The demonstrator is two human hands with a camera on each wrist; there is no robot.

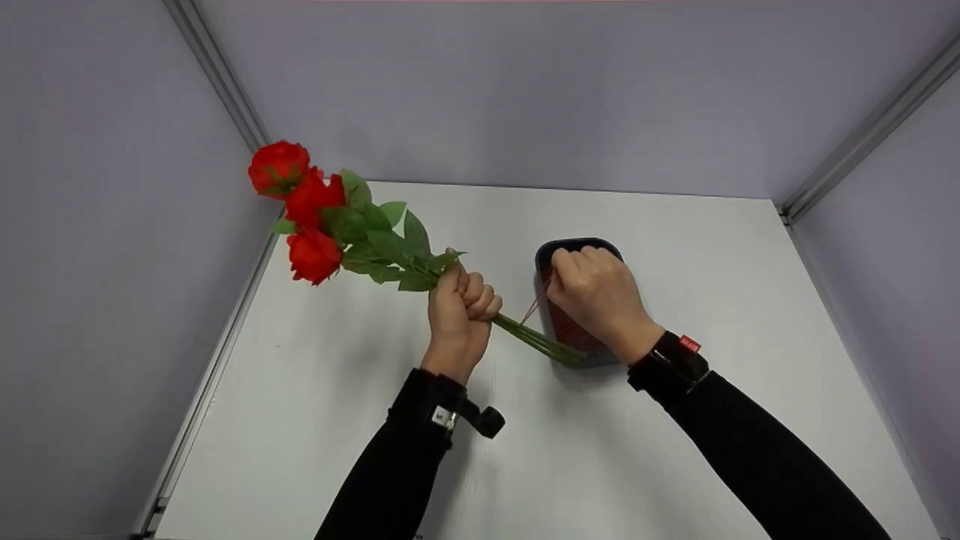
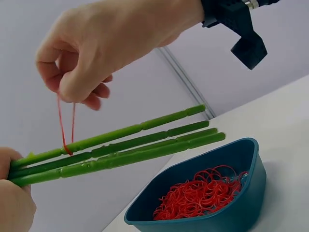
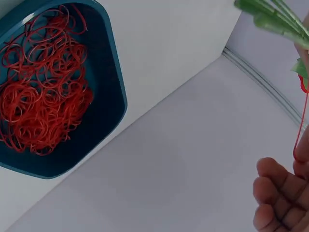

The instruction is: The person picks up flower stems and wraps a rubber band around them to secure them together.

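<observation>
My left hand [image 1: 460, 300] grips a bunch of artificial red roses [image 1: 304, 204] by their green stems [image 1: 537, 342], with the blooms pointing up and left. My right hand [image 1: 592, 289] hovers over a dark blue bowl [image 1: 577, 245] and pinches a red rubber band [image 2: 66, 126]. The band is pulled taut and hooked round one of the stems [image 2: 125, 145] near my left hand [image 2: 14, 200]. Many red rubber bands [image 2: 200, 193] fill the bowl [image 2: 241, 203]. In the right wrist view the band [image 3: 301, 123] runs from my fingers [image 3: 277, 198] up to the stems [image 3: 273, 17].
The white table [image 1: 600, 450] is boxed in by grey walls [image 1: 112, 262] on the left, back and right, with metal rails in the corners. The bowl [image 3: 108, 96] sits right of the table's middle, under the stem ends.
</observation>
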